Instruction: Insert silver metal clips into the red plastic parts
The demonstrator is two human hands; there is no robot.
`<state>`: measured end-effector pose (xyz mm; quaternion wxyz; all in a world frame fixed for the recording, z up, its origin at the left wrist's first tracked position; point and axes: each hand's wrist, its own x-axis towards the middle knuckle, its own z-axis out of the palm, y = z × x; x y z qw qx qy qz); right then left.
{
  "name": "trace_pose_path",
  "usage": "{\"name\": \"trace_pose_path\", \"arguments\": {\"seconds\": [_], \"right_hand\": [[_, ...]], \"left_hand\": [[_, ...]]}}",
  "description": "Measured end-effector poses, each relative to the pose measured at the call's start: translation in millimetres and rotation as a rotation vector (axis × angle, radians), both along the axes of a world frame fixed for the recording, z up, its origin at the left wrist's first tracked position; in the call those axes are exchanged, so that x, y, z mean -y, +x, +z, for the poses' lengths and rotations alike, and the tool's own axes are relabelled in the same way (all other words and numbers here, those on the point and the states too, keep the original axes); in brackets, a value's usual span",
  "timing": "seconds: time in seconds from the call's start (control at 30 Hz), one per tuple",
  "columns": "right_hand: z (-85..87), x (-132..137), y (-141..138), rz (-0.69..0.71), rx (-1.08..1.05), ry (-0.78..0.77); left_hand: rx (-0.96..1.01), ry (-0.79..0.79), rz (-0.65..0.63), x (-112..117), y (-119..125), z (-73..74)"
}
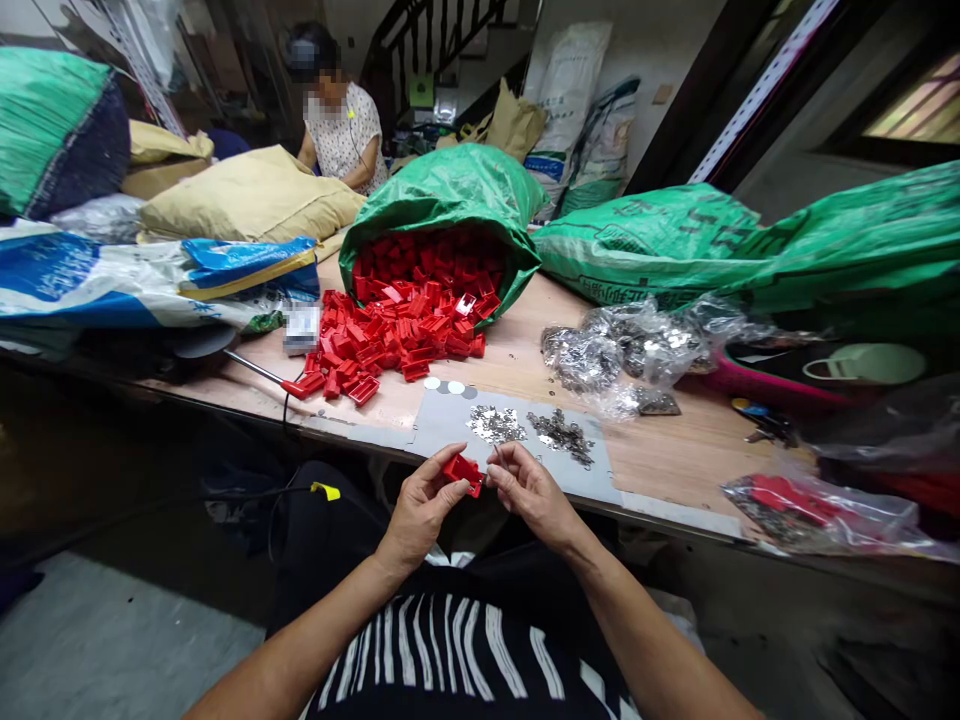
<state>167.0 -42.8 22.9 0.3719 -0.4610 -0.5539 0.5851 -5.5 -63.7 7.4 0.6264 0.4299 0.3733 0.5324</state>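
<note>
My left hand (424,505) grips a red plastic housing (463,474) between thumb and fingers, just in front of the table edge. Close beside its right end, my right hand (529,490) is closed in a pinch on a small thin piece, too small to name. Beyond my hands, a grey mat (442,430) carries a heap of shiny flat metal pieces (496,424) and a darker heap of small metal parts (561,436). A large pile of similar red housings (390,335) spills toward me from a green woven sack (450,185).
Clear bags of metal parts (600,350) lie right of the mat, near a pink basket (780,385). A screwdriver (270,376) with a red handle lies at the left table edge. Full sacks (247,195) line the back, and a co-worker (341,125) sits behind them.
</note>
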Motion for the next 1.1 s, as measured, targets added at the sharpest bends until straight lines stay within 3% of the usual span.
{"name": "trace_pose_path", "arguments": {"seconds": [0.23,0.4,0.5,0.67,0.73,0.9,1.1], "right_hand": [[-10.8,-1,-5,0.057,-0.119,-0.082],[-13.5,-7,-2,0.07,-0.023,-0.012],[-11.1,-14,3,0.07,0.151,0.095],[-6.3,-22,6,-0.006,0.528,0.394],[-5.2,-22,4,0.0,0.604,0.436],[-5.9,-23,-2,0.044,0.685,0.46],[-10.5,-28,-2,0.091,0.689,0.534]], "left_hand": [[0.092,-0.043,-0.022,0,4,-6.8],[0.072,-0.01,-0.041,-4,4,-5.4],[-0.068,0.079,0.006,-14,-1,-6.7],[-0.499,0.251,0.104,-35,-14,-12.2],[-0.604,0.318,0.107,-41,-17,-14.2],[-0.717,0.433,0.048,-48,-19,-18.9],[-0.735,0.459,0.015,-53,-22,-20.4]]}}
